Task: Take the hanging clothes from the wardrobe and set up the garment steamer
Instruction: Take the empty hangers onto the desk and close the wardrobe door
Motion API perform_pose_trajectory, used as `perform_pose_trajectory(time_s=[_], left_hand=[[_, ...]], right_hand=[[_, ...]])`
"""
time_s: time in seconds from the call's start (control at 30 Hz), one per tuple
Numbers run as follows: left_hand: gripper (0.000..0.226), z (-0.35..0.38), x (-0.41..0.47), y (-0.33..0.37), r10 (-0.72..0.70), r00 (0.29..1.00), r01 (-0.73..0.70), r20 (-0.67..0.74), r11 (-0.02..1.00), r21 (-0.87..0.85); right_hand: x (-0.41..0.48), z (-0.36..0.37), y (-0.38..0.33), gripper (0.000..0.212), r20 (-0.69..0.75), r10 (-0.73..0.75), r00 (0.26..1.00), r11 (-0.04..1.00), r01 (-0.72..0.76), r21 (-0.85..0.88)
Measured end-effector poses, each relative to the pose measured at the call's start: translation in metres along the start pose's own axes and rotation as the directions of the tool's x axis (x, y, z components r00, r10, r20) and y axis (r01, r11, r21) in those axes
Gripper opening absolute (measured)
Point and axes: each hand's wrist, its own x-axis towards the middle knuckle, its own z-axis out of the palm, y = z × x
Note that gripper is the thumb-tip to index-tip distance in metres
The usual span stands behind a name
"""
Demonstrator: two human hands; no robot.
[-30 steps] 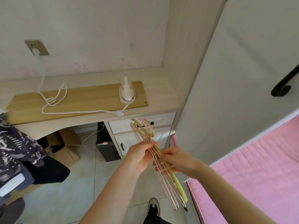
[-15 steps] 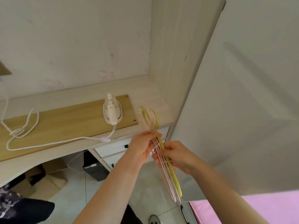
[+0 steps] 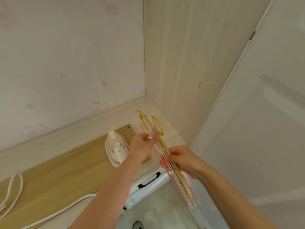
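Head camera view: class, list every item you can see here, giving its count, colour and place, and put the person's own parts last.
hangers: a bundle, count unclear, pink and yellow, held above the desk's right end
garment steamer: one, white, on the wooden board
cord: one, white, trailing left across the board
wooden board: one, light brown, on the desk
desk: one, pale, against the wall
drawer handle: one, black, below the desk edge
door: one, white, right
shoe: one, dark, bottom edge
left hand: fingers holding the hangers near their hooks
right hand: gripping the hangers lower down
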Motion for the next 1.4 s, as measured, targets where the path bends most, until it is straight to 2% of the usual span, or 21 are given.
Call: perform_pose_trajectory(time_s=[0.03, 0.1, 0.2, 0.3, 0.5, 0.63, 0.77, 0.97, 1.13, 1.27, 1.4], left_hand=[[0.063, -0.009, 0.003, 0.004, 0.060, 0.998, -0.059, -0.012, 0.996, 0.074], [0.062, -0.023, 0.008, 0.013, 0.217, 0.976, -0.217, 0.015, 0.967, 0.134], [0.049, -0.036, 0.015, 0.028, 0.330, 0.932, -0.340, 0.151, 0.939, 0.045], [0.039, -0.038, 0.021, 0.035, 0.314, 0.917, -0.299, 0.245, 0.949, -0.098], [0.014, -0.018, 0.036, 0.050, 0.299, 0.943, -0.277, 0.144, 0.948, -0.156], [0.026, -0.012, 0.053, 0.063, 0.281, 0.957, -0.267, 0.067, 0.949, -0.170], [0.027, -0.007, 0.074, 0.070, 0.200, 0.978, -0.175, 0.062, 0.941, -0.289], [0.028, -0.008, 0.102, 0.062, 0.081, 0.991, -0.022, 0.106, 0.883, -0.469], [0.026, -0.009, 0.129, 0.036, -0.100, 0.984, 0.174, 0.146, 0.699, -0.694], [0.023, -0.009, 0.148, 0.016, -0.218, 0.960, 0.265, 0.174, 0.518, -0.813], [0.029, -0.009, 0.160, 0.005, -0.271, 0.942, 0.310, 0.200, 0.465, -0.829]], right_hand=[[0.005, 0.004, -0.002, 0.017, -0.018, 0.004, 1.000, 1.000, -0.004, 0.005], [0.014, 0.009, -0.004, 0.016, -0.041, 0.007, 0.999, 1.000, -0.007, 0.000], [0.022, 0.013, -0.008, 0.014, -0.059, 0.008, 0.998, 1.000, -0.009, -0.022], [0.030, 0.014, -0.011, 0.015, -0.074, 0.011, 0.997, 1.000, -0.012, -0.008], [0.051, 0.008, -0.024, 0.016, -0.058, 0.044, 0.997, 0.999, -0.045, -0.014], [0.067, -0.001, -0.036, 0.017, -0.045, 0.054, 0.998, 0.998, -0.055, -0.024], [0.089, -0.013, -0.045, 0.010, -0.072, 0.033, 0.997, 0.997, -0.039, -0.073], [0.136, -0.027, -0.047, 0.015, -0.249, -0.026, 0.968, 0.949, -0.054, -0.312], [0.167, -0.029, -0.037, 0.026, -0.329, -0.131, 0.935, 0.851, -0.064, -0.522], [0.190, -0.025, -0.022, 0.021, -0.353, -0.167, 0.921, 0.783, -0.093, -0.615], [0.205, -0.017, -0.014, 0.020, -0.363, -0.176, 0.915, 0.742, -0.119, -0.659]])
